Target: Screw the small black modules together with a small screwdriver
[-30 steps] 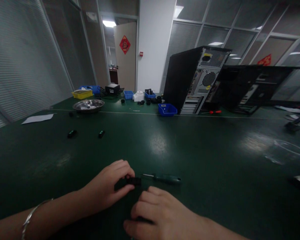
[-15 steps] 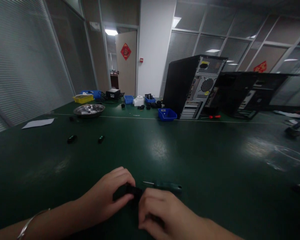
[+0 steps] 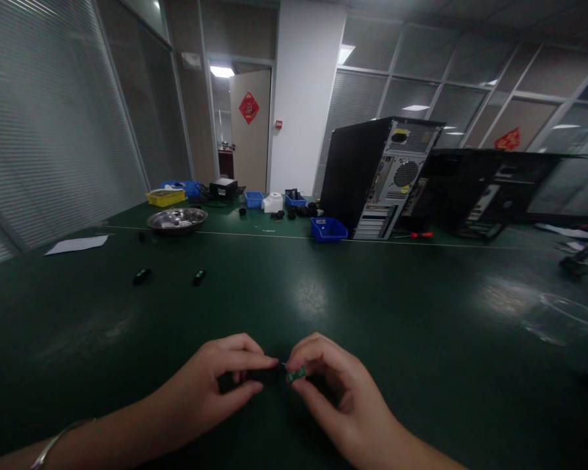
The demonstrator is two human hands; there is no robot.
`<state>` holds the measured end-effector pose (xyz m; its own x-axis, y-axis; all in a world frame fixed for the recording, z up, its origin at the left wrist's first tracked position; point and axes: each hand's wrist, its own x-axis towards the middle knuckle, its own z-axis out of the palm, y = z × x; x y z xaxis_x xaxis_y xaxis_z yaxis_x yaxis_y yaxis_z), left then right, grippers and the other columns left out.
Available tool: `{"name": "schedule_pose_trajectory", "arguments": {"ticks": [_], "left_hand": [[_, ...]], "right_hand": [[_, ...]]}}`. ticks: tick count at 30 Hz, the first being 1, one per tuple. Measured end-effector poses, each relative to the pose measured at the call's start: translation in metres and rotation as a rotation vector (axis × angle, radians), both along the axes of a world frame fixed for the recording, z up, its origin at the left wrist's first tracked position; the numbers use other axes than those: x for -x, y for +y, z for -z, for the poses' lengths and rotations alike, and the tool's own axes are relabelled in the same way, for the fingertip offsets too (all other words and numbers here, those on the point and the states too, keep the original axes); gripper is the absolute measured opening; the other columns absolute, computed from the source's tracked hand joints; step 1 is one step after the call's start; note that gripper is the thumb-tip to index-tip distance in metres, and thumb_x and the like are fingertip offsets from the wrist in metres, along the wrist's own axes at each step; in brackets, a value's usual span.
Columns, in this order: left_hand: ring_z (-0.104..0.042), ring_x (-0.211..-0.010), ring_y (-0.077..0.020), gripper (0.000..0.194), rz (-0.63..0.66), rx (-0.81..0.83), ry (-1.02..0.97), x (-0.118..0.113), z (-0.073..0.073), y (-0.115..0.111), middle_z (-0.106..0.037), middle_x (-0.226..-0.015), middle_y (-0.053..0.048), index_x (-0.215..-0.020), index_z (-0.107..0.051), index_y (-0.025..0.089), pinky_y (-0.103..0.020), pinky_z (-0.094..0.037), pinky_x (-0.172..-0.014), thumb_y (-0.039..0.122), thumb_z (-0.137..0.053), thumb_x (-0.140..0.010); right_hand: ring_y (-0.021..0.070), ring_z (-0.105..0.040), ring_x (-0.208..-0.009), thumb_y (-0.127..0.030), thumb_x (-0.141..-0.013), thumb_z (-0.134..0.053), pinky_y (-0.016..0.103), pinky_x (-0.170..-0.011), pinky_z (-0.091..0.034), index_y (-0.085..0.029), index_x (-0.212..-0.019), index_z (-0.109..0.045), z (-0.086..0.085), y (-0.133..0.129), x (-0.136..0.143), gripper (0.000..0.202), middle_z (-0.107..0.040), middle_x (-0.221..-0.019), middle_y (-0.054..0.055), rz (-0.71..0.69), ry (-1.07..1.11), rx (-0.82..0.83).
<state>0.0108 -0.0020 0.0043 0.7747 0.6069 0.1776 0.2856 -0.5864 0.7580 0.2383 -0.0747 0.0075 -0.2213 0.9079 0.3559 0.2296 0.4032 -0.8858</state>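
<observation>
At the near middle of the table, my left hand [image 3: 220, 372] is closed around a small black block-shaped part [image 3: 263, 375], pinched between thumb and fingers. Just right of it, my right hand [image 3: 345, 395] pinches a small green circuit board [image 3: 295, 375] between thumb and fingertips. The two pieces are close to each other; whether they touch I cannot tell. A thin screwdriver tip [image 3: 283, 365] shows between the hands, and the rest of that screwdriver is hidden behind my right hand.
Two small black parts with green on top, one left [image 3: 141, 277] and one nearer the middle [image 3: 199, 277], lie on the green table [image 3: 255, 294]. Farther back stand a metal dish [image 3: 176, 228], a blue bin [image 3: 328, 237] and a computer tower [image 3: 355, 176]. A clear container [image 3: 551, 329] sits right.
My right hand has turned and risen slightly, and the green circuit board now shows at its fingertips. It now covers most of the screwdriver. My left hand keeps the black part.
</observation>
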Motion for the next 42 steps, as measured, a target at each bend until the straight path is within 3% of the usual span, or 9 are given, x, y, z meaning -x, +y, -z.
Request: {"name": "schedule_pose_trajectory", "arguments": {"ticks": [3, 6, 11, 16, 19, 23, 29, 33, 42], "left_hand": [[-0.060, -0.072, -0.0154, 0.035, -0.043, 0.035, -0.009, 0.000, 0.001, 0.001, -0.070, -0.104, -0.006, -0.118, -0.071, 0.023, -0.026, -0.048, -0.065, 0.015, -0.058, -0.087], [-0.062, -0.077, -0.0173, 0.033, -0.065, 0.123, -0.006, 0.000, -0.001, 0.003, -0.072, -0.106, -0.007, -0.117, -0.073, 0.022, -0.027, -0.048, -0.067, 0.019, -0.059, -0.086], [-0.063, -0.075, -0.0172, 0.035, -0.115, 0.485, -0.094, -0.002, -0.002, 0.005, -0.071, -0.100, -0.005, -0.118, -0.069, 0.018, -0.029, -0.050, -0.068, 0.029, -0.067, -0.085], [-0.068, -0.078, -0.0179, 0.024, -0.048, 0.684, -0.247, -0.004, 0.003, 0.003, -0.070, -0.093, -0.005, -0.101, -0.058, 0.016, -0.029, -0.051, -0.067, 0.026, -0.073, -0.084], [-0.072, -0.081, -0.0202, 0.030, -0.033, 0.764, -0.299, -0.005, 0.006, 0.000, -0.071, -0.100, -0.007, -0.100, -0.049, 0.019, -0.030, -0.052, -0.068, 0.028, -0.073, -0.086], [-0.072, -0.076, -0.0188, 0.040, -0.032, 0.786, -0.307, -0.005, 0.007, 0.001, -0.071, -0.096, -0.006, -0.116, -0.050, 0.019, -0.032, -0.054, -0.067, 0.032, -0.074, -0.086], [-0.071, -0.088, -0.0188, 0.049, -0.016, 0.829, -0.320, -0.005, 0.007, 0.003, -0.069, -0.107, -0.006, -0.124, -0.054, 0.018, -0.034, -0.053, -0.078, 0.015, -0.075, -0.080], [-0.070, -0.094, -0.0206, 0.051, 0.002, 0.840, -0.306, -0.005, 0.006, 0.002, -0.068, -0.109, -0.006, -0.128, -0.052, 0.019, -0.037, -0.053, -0.083, 0.010, -0.070, -0.081], [-0.062, -0.077, -0.0157, 0.046, -0.033, 0.527, -0.114, -0.005, 0.012, -0.003, -0.063, -0.088, 0.001, -0.120, -0.056, 0.019, -0.029, -0.049, -0.070, 0.013, -0.071, -0.077]], "right_hand": [[0.0179, -0.064, -0.087, -0.005, -0.088, -0.061, 0.029, -0.075, -0.051, -0.020, -0.094, -0.067, -0.001, 0.002, 0.001, 0.017, -0.065, -0.096, 0.005, -0.008, 0.044, -0.010], [0.0170, -0.065, -0.083, -0.007, -0.086, -0.066, 0.026, -0.069, -0.052, -0.019, -0.089, -0.070, -0.001, 0.006, 0.002, 0.013, -0.066, -0.096, 0.006, -0.002, 0.099, 0.035], [0.0194, -0.069, -0.088, -0.011, -0.085, -0.070, 0.026, -0.069, -0.055, -0.021, -0.090, -0.076, -0.001, 0.008, 0.002, 0.013, -0.069, -0.100, 0.007, 0.012, 0.151, 0.086], [0.0171, -0.068, -0.076, -0.013, -0.090, -0.064, 0.027, -0.068, -0.054, -0.019, -0.082, -0.076, -0.001, 0.009, 0.000, 0.015, -0.069, -0.086, 0.006, 0.031, 0.089, 0.027], [0.0158, -0.065, -0.070, -0.014, -0.090, -0.062, 0.027, -0.064, -0.053, -0.018, -0.082, -0.075, 0.001, 0.010, -0.001, 0.015, -0.069, -0.084, 0.005, 0.062, 0.104, 0.051], [0.0175, -0.065, -0.077, -0.016, -0.089, -0.063, 0.029, -0.068, -0.052, -0.020, -0.092, -0.074, 0.001, 0.010, -0.002, 0.012, -0.070, -0.088, 0.005, 0.085, 0.105, 0.080], [0.0107, -0.057, -0.064, -0.022, -0.086, -0.070, 0.024, -0.060, -0.052, -0.019, -0.088, -0.063, -0.001, 0.009, 0.001, 0.008, -0.060, -0.101, 0.004, 0.101, 0.256, 0.117], [0.0133, -0.060, -0.069, -0.021, -0.089, -0.066, 0.027, -0.063, -0.053, -0.020, -0.093, -0.066, 0.000, 0.009, -0.001, 0.005, -0.060, -0.103, 0.006, 0.112, 0.198, 0.078], [0.0181, -0.063, -0.083, -0.013, -0.089, -0.060, 0.029, -0.073, -0.051, -0.023, -0.100, -0.072, -0.004, 0.007, 0.000, 0.019, -0.066, -0.103, 0.007, 0.079, 0.116, 0.028]]}}
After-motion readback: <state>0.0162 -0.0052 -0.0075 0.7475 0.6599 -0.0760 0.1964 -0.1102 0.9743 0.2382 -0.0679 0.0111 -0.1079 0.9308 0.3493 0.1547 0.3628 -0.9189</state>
